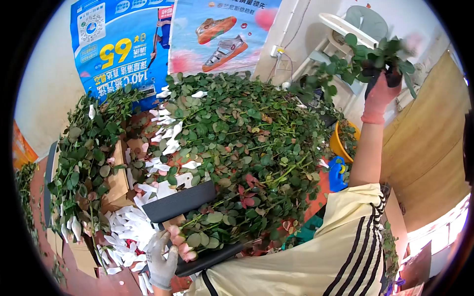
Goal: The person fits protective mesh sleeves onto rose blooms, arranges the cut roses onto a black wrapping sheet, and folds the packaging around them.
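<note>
My right hand (382, 89), in a pink and black glove, is raised at the upper right and closed around a leafy rose stem (348, 66). A blurred pale pink bloom (412, 44) shows just beyond that hand. Low in front of me is my left hand (162, 261) in a grey-white glove, its thumb apart from the fingers and nothing seen between them. Right beside it lie several pink roses (183, 246), heads toward the glove, on a dark padded bar (210, 259). Whether the glove touches the petals I cannot tell.
A large heap of rose stems (247, 133) fills the middle, many heads in white sleeves (170, 145). Loose white sleeves (131, 224) lie left. More roses (81, 158) rest by cardboard (117, 172). A blue tape dispenser (337, 173), yellow basket (340, 143) and high chair (365, 24) stand right.
</note>
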The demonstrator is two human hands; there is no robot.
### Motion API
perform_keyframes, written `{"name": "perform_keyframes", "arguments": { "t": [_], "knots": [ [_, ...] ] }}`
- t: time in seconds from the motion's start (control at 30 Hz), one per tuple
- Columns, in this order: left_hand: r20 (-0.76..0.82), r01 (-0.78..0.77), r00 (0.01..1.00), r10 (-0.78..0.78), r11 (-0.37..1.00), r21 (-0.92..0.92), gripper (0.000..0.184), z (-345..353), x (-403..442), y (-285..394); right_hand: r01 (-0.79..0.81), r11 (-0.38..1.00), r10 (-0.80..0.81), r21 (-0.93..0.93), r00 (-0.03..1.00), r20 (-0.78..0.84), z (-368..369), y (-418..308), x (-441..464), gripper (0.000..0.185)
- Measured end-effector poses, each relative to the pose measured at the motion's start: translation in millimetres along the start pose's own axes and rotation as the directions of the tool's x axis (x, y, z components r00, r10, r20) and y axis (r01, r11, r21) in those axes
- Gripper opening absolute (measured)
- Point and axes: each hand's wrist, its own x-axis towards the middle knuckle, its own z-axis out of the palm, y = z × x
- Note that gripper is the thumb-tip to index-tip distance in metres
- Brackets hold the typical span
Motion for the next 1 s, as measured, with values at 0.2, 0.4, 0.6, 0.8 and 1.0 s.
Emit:
{"name": "perform_keyframes", "arguments": {
  "t": [0.2, 0.4, 0.6, 0.8, 1.0],
  "knots": [
    [0.007, 0.027, 1.0, -0.027, 0.999, -0.031, 0.036, 1, -8, -8, 0.617, 0.701, -0.132, -0.358, 0.605, 0.785, 52, -1, -116, 0.027],
    [0.037, -0.044, 0.998, 0.043, 0.998, 0.035, 0.036, 3, -9, -7, 0.653, 0.74, 0.258, -0.158, -0.058, 0.965, 96, 51, -326, 0.023],
    [0.053, 0.034, 0.998, -0.039, 0.995, 0.097, 0.036, -4, -10, -17, 0.159, 0.931, 0.337, -0.329, -0.024, 0.941, 178, 64, -406, 0.026],
    [0.034, 0.064, 0.997, -0.07, 0.989, 0.136, 0.037, -4, -10, -20, 0.334, 0.799, 0.512, -0.5, 0.057, 0.857, 229, 103, -494, 0.019],
    [0.036, 0.177, 0.983, -0.181, 0.981, 0.084, 0.038, 0, -13, -21, 0.479, 0.841, 0.39, -0.251, -0.215, 0.895, 201, 87, -445, 0.017]
  ]
}}
